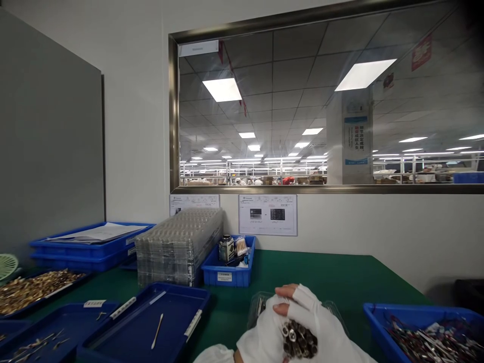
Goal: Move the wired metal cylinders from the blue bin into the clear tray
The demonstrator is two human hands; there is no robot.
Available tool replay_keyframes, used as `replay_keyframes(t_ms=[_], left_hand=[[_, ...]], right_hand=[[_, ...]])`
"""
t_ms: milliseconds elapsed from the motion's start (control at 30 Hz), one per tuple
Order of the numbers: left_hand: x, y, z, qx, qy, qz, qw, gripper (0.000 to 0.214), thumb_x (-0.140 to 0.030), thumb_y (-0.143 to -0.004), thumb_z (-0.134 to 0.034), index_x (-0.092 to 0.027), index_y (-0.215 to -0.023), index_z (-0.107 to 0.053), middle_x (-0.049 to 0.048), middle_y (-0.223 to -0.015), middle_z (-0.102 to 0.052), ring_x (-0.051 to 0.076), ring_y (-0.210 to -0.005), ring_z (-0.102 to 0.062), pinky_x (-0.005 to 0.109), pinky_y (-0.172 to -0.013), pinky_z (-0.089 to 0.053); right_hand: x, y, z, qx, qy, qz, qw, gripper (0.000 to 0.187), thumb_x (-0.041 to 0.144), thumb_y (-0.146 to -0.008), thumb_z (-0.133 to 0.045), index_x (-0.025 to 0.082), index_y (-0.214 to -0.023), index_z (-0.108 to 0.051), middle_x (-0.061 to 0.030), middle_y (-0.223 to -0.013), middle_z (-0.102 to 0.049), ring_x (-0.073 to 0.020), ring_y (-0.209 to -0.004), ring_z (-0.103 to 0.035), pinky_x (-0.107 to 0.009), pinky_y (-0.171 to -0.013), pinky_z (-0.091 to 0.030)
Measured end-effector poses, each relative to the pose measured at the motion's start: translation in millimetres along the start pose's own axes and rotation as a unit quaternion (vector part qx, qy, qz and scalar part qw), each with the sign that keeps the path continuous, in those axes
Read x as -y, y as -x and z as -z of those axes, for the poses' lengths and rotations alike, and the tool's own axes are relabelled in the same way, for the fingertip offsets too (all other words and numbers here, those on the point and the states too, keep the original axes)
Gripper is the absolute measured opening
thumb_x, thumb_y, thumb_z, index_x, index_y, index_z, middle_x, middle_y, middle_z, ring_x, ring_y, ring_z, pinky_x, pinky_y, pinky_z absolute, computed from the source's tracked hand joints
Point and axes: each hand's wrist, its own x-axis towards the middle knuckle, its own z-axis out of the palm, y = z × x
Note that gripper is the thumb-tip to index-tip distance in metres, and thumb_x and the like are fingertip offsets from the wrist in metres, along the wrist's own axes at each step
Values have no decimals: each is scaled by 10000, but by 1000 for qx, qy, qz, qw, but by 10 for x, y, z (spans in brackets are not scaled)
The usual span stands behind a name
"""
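1. At the far left edge, a pale green round slatted plastic piece (6,265) pokes into view; just beside it, a heap of small brass-coloured metal parts (34,290) fills a dark shallow tray (81,277) on the green worktop (325,275)
2. Behind that, two stacked blue plastic crates (91,249) carry white paper sheets (98,232) on top
3. Near the lower edge, a blue shallow tray with scattered metal slivers (75,315) lies just beside a second blue shallow tray (170,312); in the second lies a thin pale stick (157,330)
4. Further back stands a tall stack of clear plastic blister trays (177,247); just to its right, a small blue plastic bin (212,275) holds a dark jar (226,248) and cotton swabs (241,246)
5. Low in the centre, the left hand (260,338), in a white fingerless glove, presses against the bundle; its fingers are hidden, so I cannot tell whether they are closed
6. The bundle of short silvery metal cylinders (298,340) sits between the two hands, ends toward the camera, above a clear plastic tray (259,305) on the worktop
7. The right hand (321,322) is gloved alike; its bare fingers (286,291) curl leftward, closed over the bundle and the top of the left glove
8. At the far right, a large blue plastic bin (378,308) holds mixed metal pieces and wires (434,343); it stands near the right hand
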Motion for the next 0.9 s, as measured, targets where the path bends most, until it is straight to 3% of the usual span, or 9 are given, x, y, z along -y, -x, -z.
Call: replay_keyframes(t_ms=[133, 233, 300, 433, 633, 733, 900], left_hand=[[112, -51, -10, -5, 66, -15, 998, 271, -363, -735, -408, -169, -852, -556, 29, -849, -595, 175, -815, -542, 279, -707, -416], [230, -122, -12, 0, 97, -15, 995, 270, -342, -764, -357, -155, -758, -551, 6, -698, -570, 123, -700, -535, 241, -674, -410], [299, -172, -22, 5, 104, -10, 994, 288, -333, -772, -333, -155, -683, -541, -9, -595, -530, 100, -623, -515, 218, -637, -405], [365, -221, -28, 5, 109, -9, 994, 272, -303, -758, -356, -164, -592, -519, -25, -514, -470, 86, -567, -477, 196, -593, -387], [341, -188, 15, 23, 70, 3, 997, 149, -218, -699, -471, -156, -581, -536, -27, -541, -510, 116, -635, -492, 229, -633, -386], [339, -198, 10, 19, 67, 6, 998, 141, -246, -724, -473, -146, -671, -555, 3, -659, -563, 125, -691, -513, 269, -673, -402], [335, -178, 38, 15, 64, 8, 998, 189, -288, -740, -465, -128, -791, -551, 57, -865, -578, 157, -846, -515, 341, -780, -388]], right_hand=[[14, -37, 0, 2, -30, -19, 999, 318, 186, -685, -562, 334, -966, -553, 2, -1106, -493, -215, -1049, -423, -362, -912, -329], [70, -63, 45, 24, -91, -63, 994, 266, 207, -595, -640, 291, -845, -609, -13, -1123, -483, -246, -1058, -411, -368, -916, -318], [113, -66, 83, 32, -132, -108, 985, 315, 190, -577, -641, 278, -877, -602, -28, -1103, -498, -249, -1043, -427, -358, -909, -332], [155, -56, 117, 25, -162, -159, 974, 402, 116, -690, -500, 274, -1059, -508, -40, -985, -568, -186, -891, -544, -276, -803, -438], [162, -77, 119, 7, -166, -170, 971, 343, 185, -719, -490, 300, -1041, -521, -17, -987, -570, -187, -873, -553, -243, -735, -467], [184, -80, 144, 3, -160, -161, 974, 367, 244, -692, -534, 289, -1056, -513, -20, -957, -578, -195, -888, -544, -251, -775, -448], [219, -24, 166, -3, -143, -148, 979, 721, 299, -471, -702, 205, -1140, -452, -66, -1130, -469, -290, -1080, -381, -340, -951, -280]])
